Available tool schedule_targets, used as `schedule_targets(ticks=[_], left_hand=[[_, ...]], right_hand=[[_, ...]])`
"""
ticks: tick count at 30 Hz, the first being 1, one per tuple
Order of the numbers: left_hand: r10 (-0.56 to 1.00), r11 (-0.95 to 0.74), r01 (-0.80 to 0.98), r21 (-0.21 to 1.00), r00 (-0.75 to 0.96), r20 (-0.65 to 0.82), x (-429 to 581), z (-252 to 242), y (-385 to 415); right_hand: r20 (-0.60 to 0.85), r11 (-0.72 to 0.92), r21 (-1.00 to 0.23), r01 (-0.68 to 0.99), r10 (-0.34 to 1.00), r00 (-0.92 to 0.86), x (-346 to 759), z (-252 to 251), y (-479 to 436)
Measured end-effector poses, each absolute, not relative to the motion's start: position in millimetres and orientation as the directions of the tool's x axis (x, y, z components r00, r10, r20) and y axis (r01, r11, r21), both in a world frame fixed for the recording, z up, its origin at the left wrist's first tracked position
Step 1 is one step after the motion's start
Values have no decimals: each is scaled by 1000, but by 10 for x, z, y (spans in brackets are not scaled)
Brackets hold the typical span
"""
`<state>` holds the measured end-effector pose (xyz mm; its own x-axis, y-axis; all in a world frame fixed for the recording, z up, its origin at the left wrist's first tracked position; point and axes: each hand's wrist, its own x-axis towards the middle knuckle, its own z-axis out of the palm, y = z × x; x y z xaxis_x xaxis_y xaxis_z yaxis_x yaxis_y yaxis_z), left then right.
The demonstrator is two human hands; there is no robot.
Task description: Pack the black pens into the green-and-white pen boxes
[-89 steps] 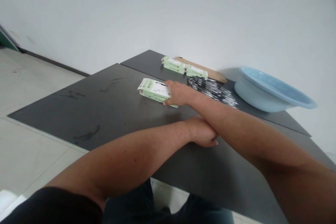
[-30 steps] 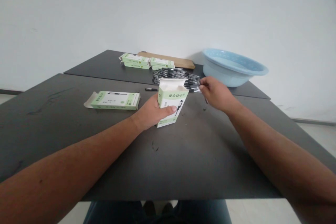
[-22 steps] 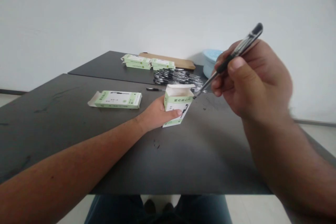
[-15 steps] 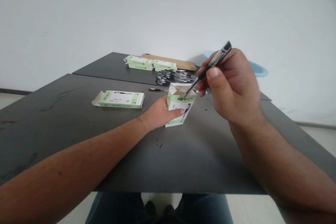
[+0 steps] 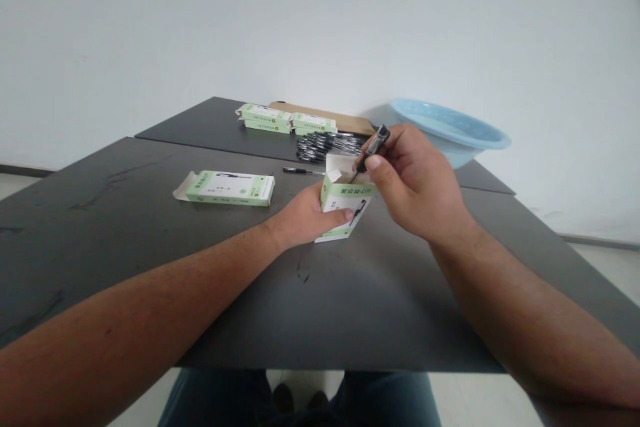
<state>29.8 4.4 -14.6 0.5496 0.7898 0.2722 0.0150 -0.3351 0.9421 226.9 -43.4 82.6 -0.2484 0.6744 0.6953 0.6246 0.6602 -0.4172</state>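
Observation:
My left hand is wrapped round a green and white pen box, its thumb across the printed front. The box stands tilted on the dark table with its top flaps up. Between the fingers and thumb of my right hand is a black-capped pen, slanting down into the box's mouth; its lower end is hidden inside. Just behind the box, a single pen lies on the table. A heap of black and clear pens lies farther back.
Another pen box lies flat at left with its end flap open. Several more boxes are stacked at the back, by a brown board. A light blue basin stands at back right. A seam crosses the dark tabletop.
My right hand has moved down and left, bringing the pen's tip from in front of the box's top edge into its opening. The blue basin is less covered. My left hand stays put.

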Motion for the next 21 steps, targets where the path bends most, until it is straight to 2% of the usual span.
schedule_targets(ticks=[7, 11, 17, 19, 21], left_hand=[[781, -330, 35, 943, 571, 252, 309, -139, 41], [788, -329, 20, 944, 557, 263, 310, -158, 54], [768, -336, 24, 941, 586, 259, 295, -162, 58], [773, -397, -30, 917, 527, 353, 299, -170, 67], [785, -482, -102, 870, 390, 481, 293, -167, 76]], right_hand=[[677, 623, -430, 654, 702, -223, 2154, 704, -405], [702, 654, -396, 644, 668, -247, 2138, 607, -349], [713, 687, -408, 602, 651, -260, 2172, 557, -341], [721, 700, -371, 610, 631, -286, 2178, 564, -347], [725, 701, -342, 626, 620, -299, 2188, 568, -346]])
